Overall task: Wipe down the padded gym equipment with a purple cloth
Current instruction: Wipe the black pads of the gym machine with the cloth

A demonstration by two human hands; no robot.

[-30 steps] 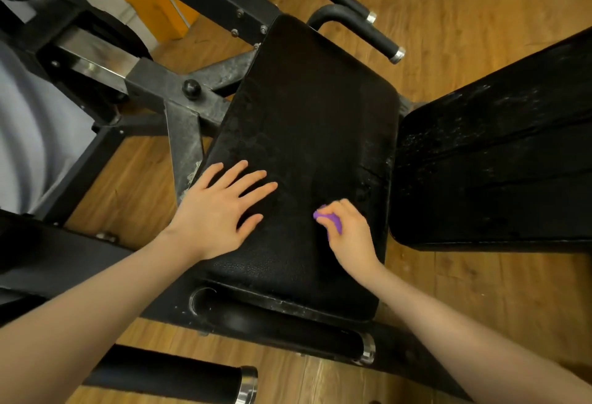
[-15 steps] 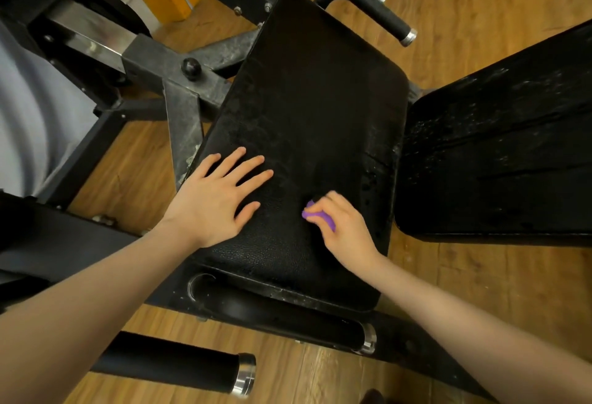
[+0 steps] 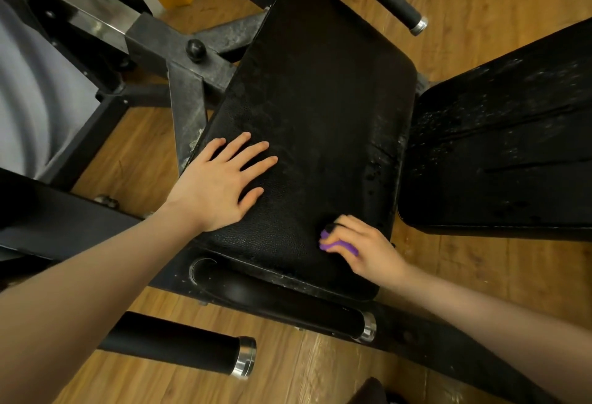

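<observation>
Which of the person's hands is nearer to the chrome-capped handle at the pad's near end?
Right. The right hand, gripping the purple cloth, is just above the handle's chrome cap; the left hand rests flat further up the pad.

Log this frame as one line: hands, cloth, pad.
left hand: flat on pad | right hand: grips purple cloth on pad's near right corner

Warm, even indoor light falls on my hands and the wooden floor (image 3: 480,275), with only soft shadows. The black pad (image 3: 320,89) swallows detail, its specks catching a faint sheen. Straight bars bow at the edges; the grey patch far left is smeared.
</observation>
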